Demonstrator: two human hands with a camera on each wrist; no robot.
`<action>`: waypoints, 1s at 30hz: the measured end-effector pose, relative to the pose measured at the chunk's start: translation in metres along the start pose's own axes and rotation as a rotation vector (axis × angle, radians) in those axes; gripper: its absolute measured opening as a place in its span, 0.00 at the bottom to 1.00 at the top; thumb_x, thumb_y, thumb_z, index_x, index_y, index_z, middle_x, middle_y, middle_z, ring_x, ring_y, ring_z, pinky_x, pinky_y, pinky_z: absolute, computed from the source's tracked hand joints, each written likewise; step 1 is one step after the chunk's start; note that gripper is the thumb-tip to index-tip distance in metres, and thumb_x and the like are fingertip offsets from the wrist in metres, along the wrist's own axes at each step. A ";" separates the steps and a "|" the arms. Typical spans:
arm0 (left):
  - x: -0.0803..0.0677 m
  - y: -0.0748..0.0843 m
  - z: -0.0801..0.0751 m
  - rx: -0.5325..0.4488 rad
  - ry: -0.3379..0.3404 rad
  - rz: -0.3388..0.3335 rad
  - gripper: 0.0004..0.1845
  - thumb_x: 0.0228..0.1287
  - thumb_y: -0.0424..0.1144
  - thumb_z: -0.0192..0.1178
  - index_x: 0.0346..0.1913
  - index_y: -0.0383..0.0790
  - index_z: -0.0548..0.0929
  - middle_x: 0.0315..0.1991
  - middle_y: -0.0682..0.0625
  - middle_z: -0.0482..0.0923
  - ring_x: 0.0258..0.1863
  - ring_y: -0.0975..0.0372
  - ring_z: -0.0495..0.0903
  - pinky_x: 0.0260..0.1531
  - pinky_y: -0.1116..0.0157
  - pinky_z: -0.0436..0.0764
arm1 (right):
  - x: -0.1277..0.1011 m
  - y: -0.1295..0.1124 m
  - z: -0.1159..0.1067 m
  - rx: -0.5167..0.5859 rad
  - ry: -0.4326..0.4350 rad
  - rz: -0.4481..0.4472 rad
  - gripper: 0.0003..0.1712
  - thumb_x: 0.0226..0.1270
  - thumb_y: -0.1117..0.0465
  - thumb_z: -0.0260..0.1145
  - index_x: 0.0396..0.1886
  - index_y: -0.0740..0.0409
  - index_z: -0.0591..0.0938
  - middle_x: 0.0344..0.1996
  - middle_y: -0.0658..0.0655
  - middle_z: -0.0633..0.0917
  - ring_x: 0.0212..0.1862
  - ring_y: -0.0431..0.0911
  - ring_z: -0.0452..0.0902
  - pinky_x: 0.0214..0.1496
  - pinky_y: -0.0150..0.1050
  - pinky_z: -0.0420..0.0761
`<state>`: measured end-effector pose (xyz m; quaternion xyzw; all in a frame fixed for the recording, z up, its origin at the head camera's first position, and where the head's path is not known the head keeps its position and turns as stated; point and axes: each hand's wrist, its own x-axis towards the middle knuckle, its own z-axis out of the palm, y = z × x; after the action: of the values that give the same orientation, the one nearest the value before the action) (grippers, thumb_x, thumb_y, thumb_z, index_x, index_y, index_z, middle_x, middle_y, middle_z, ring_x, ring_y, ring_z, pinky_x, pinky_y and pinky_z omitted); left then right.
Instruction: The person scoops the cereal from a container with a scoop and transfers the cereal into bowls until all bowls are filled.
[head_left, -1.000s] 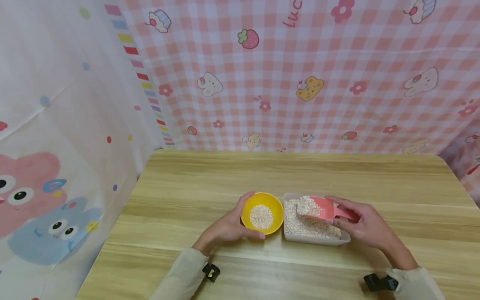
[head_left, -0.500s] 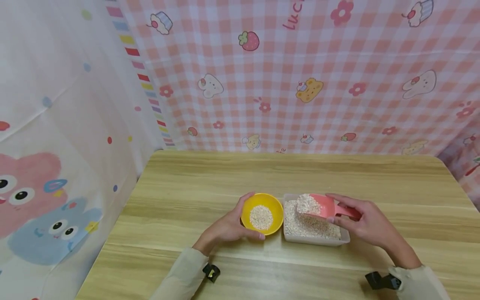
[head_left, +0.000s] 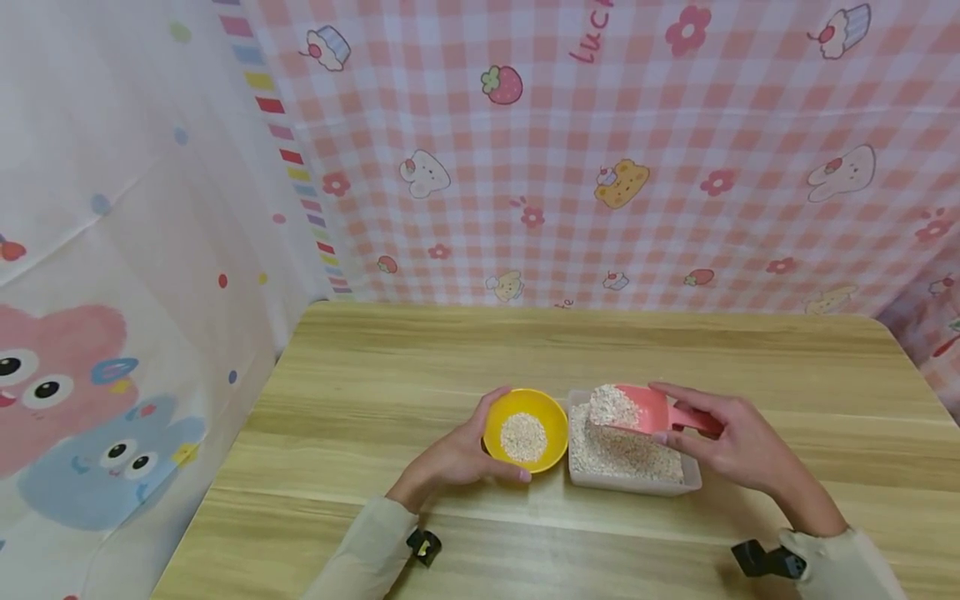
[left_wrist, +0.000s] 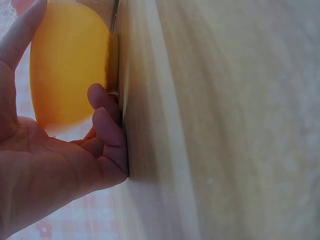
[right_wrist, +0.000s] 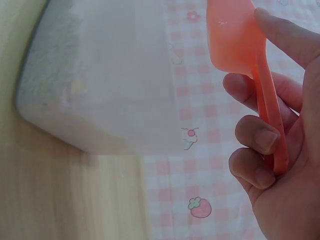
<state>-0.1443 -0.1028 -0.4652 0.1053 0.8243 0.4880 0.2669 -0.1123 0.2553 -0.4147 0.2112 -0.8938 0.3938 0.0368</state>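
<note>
While the left hand (head_left: 459, 454) cups a yellow bowl (head_left: 553, 427), the right hand (head_left: 731, 437) holds a loaded pink scoop (head_left: 654, 410)

Where the bowl stands on the wooden table (head_left: 420, 350), the left grip wraps its side, thumb along the near wall and some fingers curled low by the base. A small layer of pale flakes (head_left: 522, 437) covers the bowl's bottom. The right grip is closed around the scoop's handle, and the scoop, flakes heaped toward its front, is above a translucent tub (head_left: 630, 482) of the same flakes. Tub and bowl sit side by side; whether they touch, I cannot tell.
</note>
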 end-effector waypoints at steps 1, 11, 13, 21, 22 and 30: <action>0.000 0.000 0.000 0.001 0.000 -0.002 0.63 0.43 0.51 0.81 0.77 0.67 0.46 0.74 0.46 0.61 0.69 0.49 0.63 0.70 0.41 0.55 | 0.001 -0.001 0.000 -0.004 0.000 -0.003 0.31 0.58 0.63 0.75 0.63 0.58 0.79 0.45 0.60 0.84 0.29 0.36 0.70 0.26 0.32 0.70; -0.001 -0.001 0.000 0.005 0.008 -0.014 0.64 0.41 0.53 0.81 0.76 0.69 0.47 0.75 0.45 0.59 0.70 0.49 0.62 0.69 0.39 0.54 | 0.011 -0.014 0.000 0.002 -0.033 -0.034 0.31 0.59 0.61 0.75 0.64 0.56 0.79 0.47 0.59 0.85 0.31 0.38 0.74 0.30 0.32 0.75; -0.001 -0.001 0.000 0.008 0.008 -0.015 0.64 0.41 0.53 0.81 0.76 0.69 0.47 0.75 0.46 0.59 0.70 0.49 0.62 0.70 0.39 0.54 | 0.013 -0.017 0.001 -0.004 -0.033 -0.043 0.31 0.59 0.60 0.75 0.63 0.55 0.79 0.48 0.58 0.86 0.33 0.40 0.75 0.32 0.32 0.77; -0.002 0.000 -0.001 -0.002 0.013 -0.040 0.64 0.39 0.55 0.82 0.75 0.73 0.48 0.75 0.48 0.59 0.70 0.50 0.61 0.70 0.40 0.53 | 0.023 -0.026 0.006 -0.008 -0.060 -0.070 0.31 0.59 0.58 0.75 0.63 0.54 0.80 0.48 0.56 0.87 0.33 0.41 0.75 0.32 0.33 0.76; -0.002 0.000 -0.001 -0.003 0.013 -0.042 0.64 0.39 0.55 0.82 0.75 0.73 0.48 0.75 0.48 0.59 0.71 0.50 0.61 0.70 0.40 0.53 | 0.024 -0.027 0.007 -0.011 -0.063 -0.076 0.31 0.59 0.58 0.75 0.63 0.54 0.80 0.47 0.56 0.87 0.32 0.41 0.74 0.31 0.33 0.75; -0.001 -0.001 -0.001 0.007 0.007 -0.015 0.63 0.41 0.53 0.81 0.76 0.69 0.47 0.74 0.48 0.60 0.70 0.50 0.62 0.70 0.41 0.53 | 0.034 -0.035 0.012 -0.030 -0.062 -0.134 0.31 0.58 0.56 0.76 0.63 0.53 0.80 0.44 0.53 0.87 0.29 0.38 0.71 0.30 0.31 0.70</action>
<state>-0.1441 -0.1043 -0.4649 0.0980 0.8277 0.4836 0.2672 -0.1278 0.2131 -0.3910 0.2820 -0.8842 0.3705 0.0385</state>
